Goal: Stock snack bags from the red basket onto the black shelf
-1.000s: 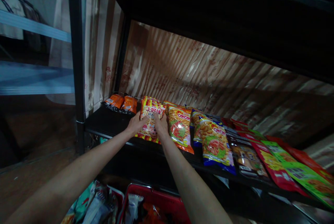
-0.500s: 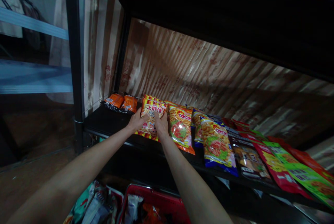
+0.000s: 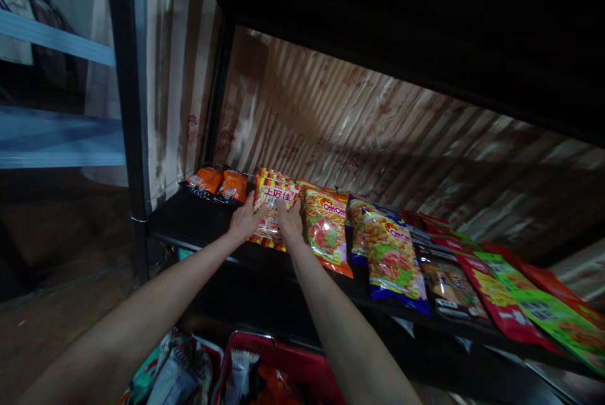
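Observation:
Both my hands rest on a red-and-yellow striped snack bag (image 3: 274, 200) lying on a black shelf (image 3: 189, 225). My left hand (image 3: 244, 220) grips the bag's left edge, fingers curled around it. My right hand (image 3: 290, 223) presses on the bag's right side, fingers closed over it. More bags of the same kind lie stacked under and behind it. Right beside it lies an orange snack bag (image 3: 326, 228).
Two small orange packets (image 3: 217, 183) sit at the shelf's far left. A row of blue, brown, red and green snack bags (image 3: 454, 273) runs to the right. A striped curtain (image 3: 359, 134) backs the shelf. A red basket (image 3: 278, 373) with packets stands below.
Both hands have pushed the striped bag slightly further back on the shelf. The view has shifted a little to the right.

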### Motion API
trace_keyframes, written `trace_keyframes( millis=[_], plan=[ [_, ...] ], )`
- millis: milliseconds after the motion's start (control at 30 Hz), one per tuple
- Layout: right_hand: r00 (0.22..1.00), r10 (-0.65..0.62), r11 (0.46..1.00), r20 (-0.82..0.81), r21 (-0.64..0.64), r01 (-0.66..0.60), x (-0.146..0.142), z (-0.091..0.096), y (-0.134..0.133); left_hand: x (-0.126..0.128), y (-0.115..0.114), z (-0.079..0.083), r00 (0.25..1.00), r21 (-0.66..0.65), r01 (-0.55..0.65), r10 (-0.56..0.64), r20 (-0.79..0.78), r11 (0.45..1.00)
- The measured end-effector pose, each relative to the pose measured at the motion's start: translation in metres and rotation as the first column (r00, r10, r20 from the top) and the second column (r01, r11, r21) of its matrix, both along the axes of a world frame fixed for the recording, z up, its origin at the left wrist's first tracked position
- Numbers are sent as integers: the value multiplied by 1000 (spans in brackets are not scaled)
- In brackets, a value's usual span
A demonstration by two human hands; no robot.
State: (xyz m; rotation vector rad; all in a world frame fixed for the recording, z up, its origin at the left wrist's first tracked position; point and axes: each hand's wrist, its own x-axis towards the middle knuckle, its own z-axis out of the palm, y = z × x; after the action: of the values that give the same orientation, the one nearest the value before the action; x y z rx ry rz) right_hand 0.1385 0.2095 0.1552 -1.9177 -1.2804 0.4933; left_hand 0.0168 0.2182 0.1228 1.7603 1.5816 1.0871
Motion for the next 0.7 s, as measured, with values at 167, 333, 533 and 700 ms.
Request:
trace_keyframes(
  millis=[167,333,533,700],
  plan=[
    [1000,9,1000,23,-4,-9,1,-1,2,1,2,-1,999,0,4,-4,-49,1000],
    [1000,-4,1000,16,-28,5,1,0,1,2,2,-1,997,-3,2,-2,-83,1000],
    [1000,-5,1000,22,-17,5,0,1,1,2,1,0,996,-7,10,-10,-91,1000],
    [998,-26,999,50,-38,28,-3,0,0,2,-2,2,994,45,-4,9,-106,999]
  ],
)
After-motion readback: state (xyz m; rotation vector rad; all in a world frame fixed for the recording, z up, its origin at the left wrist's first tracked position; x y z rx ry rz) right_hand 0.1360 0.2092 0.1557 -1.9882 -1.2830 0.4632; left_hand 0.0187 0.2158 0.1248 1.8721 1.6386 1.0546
